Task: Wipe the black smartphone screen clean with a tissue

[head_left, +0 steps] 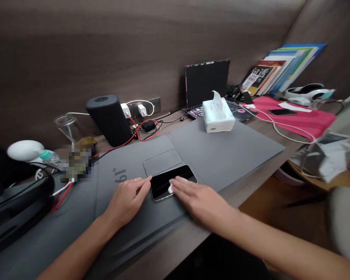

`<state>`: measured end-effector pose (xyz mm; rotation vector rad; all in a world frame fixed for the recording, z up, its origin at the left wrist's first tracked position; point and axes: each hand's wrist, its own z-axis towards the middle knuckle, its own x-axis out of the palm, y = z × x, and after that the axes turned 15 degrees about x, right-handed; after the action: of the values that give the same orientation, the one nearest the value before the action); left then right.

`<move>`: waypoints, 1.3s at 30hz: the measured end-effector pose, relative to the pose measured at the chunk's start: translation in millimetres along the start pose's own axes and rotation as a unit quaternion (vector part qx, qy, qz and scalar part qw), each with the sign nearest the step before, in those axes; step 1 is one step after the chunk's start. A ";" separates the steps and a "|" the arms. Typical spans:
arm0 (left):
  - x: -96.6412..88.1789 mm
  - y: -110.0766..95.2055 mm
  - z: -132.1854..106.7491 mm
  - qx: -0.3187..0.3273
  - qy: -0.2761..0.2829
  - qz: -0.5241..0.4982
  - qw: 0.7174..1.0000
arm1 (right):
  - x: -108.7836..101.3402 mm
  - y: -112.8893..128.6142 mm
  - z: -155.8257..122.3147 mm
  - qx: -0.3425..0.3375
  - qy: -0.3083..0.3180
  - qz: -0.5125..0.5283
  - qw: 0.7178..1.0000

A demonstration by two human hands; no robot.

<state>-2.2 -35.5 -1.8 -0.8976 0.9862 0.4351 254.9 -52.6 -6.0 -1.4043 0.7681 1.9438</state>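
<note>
A black-screened smartphone lies face up on a grey desk mat. At its left edge, my left hand has its fingers bent and closed, thumb and fingertips steadying the phone's side. My right hand lies over the phone's right part, fingers pressed together and down on a small folded white tissue. Only a bit of that tissue shows past the fingertips; the rest is under them. Just behind the phone is a flat grey rounded rectangle on the mat.
A tissue pack sits on the grey mat, before an open laptop. A black speaker, glass jar and tangled cables stand at the left back. Books, headphones and a pink folder are at the right.
</note>
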 end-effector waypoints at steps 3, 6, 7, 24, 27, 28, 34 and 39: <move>-1.1 -3.2 1.2 -0.008 -0.010 -0.006 1.000 | -12.2 -29.1 -12.7 0.066 -0.003 0.002 0.998; -1.9 -4.1 2.7 -0.021 -0.011 -0.006 1.000 | -10.3 -21.5 -5.0 0.108 -0.013 -0.013 0.994; -2.0 -4.0 3.1 -0.023 -0.010 -0.009 1.000 | -6.9 -10.8 0.7 0.113 -0.021 -0.017 0.993; -0.7 -1.9 3.7 -0.005 0.020 0.031 0.999 | -7.8 -19.5 13.6 0.129 -0.001 -0.062 0.990; 0.7 0.1 4.7 -0.001 0.010 0.028 1.000 | 6.5 8.7 37.9 0.104 -0.017 -0.067 0.992; 1.0 1.0 4.7 0.002 0.009 0.027 1.000 | 11.2 19.7 43.6 0.086 -0.023 -0.062 0.994; 0.7 2.3 3.8 0.008 0.018 0.024 1.000 | 14.5 28.8 28.1 -0.014 -0.006 -0.041 0.999; 0.1 0.2 5.3 0.004 0.009 0.024 1.000 | 4.7 -33.5 -8.8 0.039 0.003 -0.064 0.997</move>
<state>0.5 -31.0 -0.7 -0.8729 1.0268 0.4645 284.5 -37.0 -16.2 -1.3799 0.7311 1.7939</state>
